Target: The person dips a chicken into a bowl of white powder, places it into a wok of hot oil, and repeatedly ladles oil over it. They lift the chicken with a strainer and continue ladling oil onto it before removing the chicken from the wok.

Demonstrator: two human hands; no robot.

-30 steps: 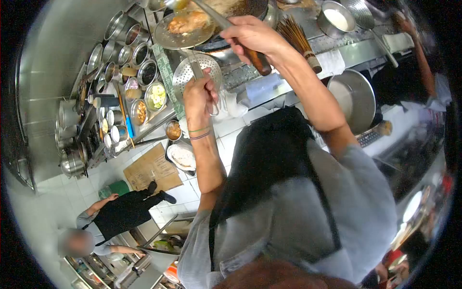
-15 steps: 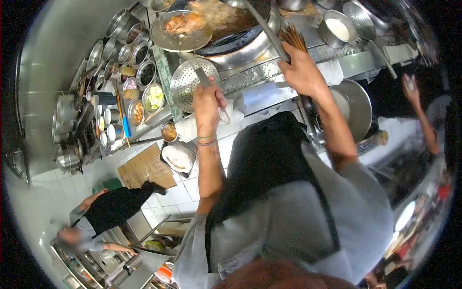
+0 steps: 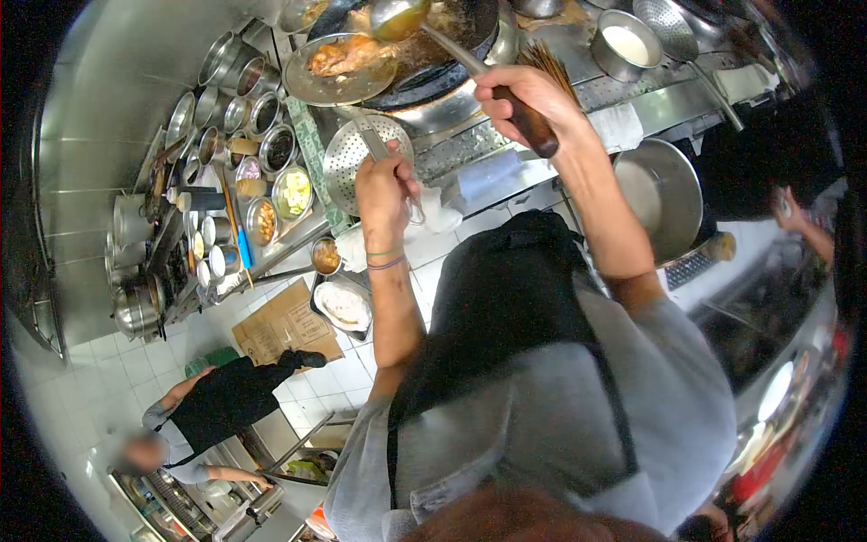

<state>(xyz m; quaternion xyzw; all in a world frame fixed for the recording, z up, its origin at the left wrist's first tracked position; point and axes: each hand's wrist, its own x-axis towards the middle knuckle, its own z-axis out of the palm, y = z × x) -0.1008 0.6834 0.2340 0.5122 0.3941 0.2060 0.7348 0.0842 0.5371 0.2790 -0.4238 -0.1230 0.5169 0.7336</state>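
My left hand [image 3: 384,191] is closed around the metal handle of a flat round skimmer [image 3: 370,88]. Reddish-brown cooked food [image 3: 348,56] lies on its mesh, at the left rim of a dark wok [image 3: 452,86]. In my right hand [image 3: 535,101] is a ladle [image 3: 462,56], gripped by its wooden handle end. The ladle's bowl, with brownish liquid in it, hangs above the wok beside the food. Under my left hand sits a perforated strainer [image 3: 340,167]. The wok's far side is cut off by the view's top edge.
Metal bowls of ingredients [image 3: 293,191] crowd the left counter. A bamboo brush [image 3: 546,65], a pot of white liquid [image 3: 625,43] and a large pot [image 3: 664,194] are on the right. A co-worker [image 3: 217,406] stands lower left; another person's hand [image 3: 791,212] shows far right.
My right hand has shifted left and up and turned, showing the wooden handle end. The ladle's bowl has come into fuller view with liquid in it. My left hand has barely moved.
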